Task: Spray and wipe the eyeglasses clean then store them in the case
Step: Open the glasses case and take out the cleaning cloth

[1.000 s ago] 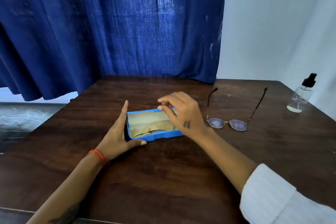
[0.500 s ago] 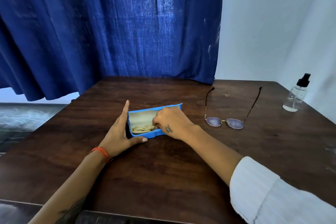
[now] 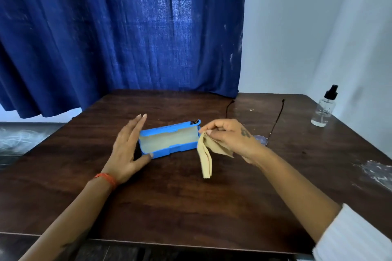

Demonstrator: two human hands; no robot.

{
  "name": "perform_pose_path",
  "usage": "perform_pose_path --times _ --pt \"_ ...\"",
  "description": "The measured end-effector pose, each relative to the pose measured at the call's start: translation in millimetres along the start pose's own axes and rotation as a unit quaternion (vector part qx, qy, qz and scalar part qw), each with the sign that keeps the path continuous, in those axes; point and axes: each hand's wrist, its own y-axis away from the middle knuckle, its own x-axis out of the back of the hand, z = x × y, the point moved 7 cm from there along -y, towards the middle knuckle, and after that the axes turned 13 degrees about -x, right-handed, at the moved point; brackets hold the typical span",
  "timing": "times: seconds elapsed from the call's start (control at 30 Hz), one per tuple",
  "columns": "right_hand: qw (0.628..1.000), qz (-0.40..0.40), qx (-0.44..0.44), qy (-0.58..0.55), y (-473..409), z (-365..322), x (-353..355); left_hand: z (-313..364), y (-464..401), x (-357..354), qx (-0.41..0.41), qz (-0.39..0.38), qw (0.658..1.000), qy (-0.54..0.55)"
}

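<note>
Open blue plastic eyeglass case [image 3: 169, 140] steadied at left end by left hand [image 3: 127, 150], fingers spread flat. Folded beige cleaning cloth [image 3: 205, 159] pinched by right hand [image 3: 229, 137], hung just right of case. Thin wire-framed eyeglasses [image 3: 273, 121] laid unfolded right of hand, partly hidden. Clear spray bottle [image 3: 324, 108] stood far right on dark wooden table [image 3: 191, 207].
</note>
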Motion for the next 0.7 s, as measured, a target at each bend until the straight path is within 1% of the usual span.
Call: perform_pose_path --times 0.07,0.13,0.17,0.2,0.23,0.27,0.33,0.37,0.43,0.53,0.63,0.7 --pt "0.996 -0.051 -0.057 -0.042 7 16 4 19 -2 11 -0.047 0.067 0.996 -0.029" --pt "0.992 -0.064 -0.089 -0.055 13 27 9 44 -5 14 -0.070 0.126 0.988 -0.049" --pt "0.991 -0.065 -0.102 -0.048 15 31 11 56 -8 9 -0.067 0.136 0.988 -0.034" --pt "0.990 -0.071 -0.117 -0.042 17 34 13 68 -12 -1 -0.050 0.129 0.990 0.016" --pt "0.987 -0.084 -0.131 -0.038 19 36 13 79 -17 -14 -0.017 0.108 0.990 0.092" --pt "0.983 -0.103 -0.144 -0.038 21 37 13 90 -21 -30 0.023 0.076 0.981 0.179" --pt "0.977 -0.143 -0.156 -0.028 25 36 11 108 -28 -63 0.090 0.002 0.943 0.319" --pt "0.975 -0.158 -0.155 -0.017 26 34 11 115 -31 -77 0.112 -0.037 0.927 0.357" --pt "0.973 -0.170 -0.155 0.005 27 32 15 122 -35 -95 0.139 -0.095 0.908 0.384" --pt "0.974 -0.160 -0.160 0.016 29 35 28 117 -37 -103 0.176 -0.118 0.887 0.410" --pt "0.976 -0.138 -0.169 -0.022 28 43 41 116 -26 -107 0.229 -0.133 0.837 0.479" --pt "0.966 -0.138 -0.190 -0.109 27 50 44 119 -18 -111 0.257 -0.143 0.796 0.529"
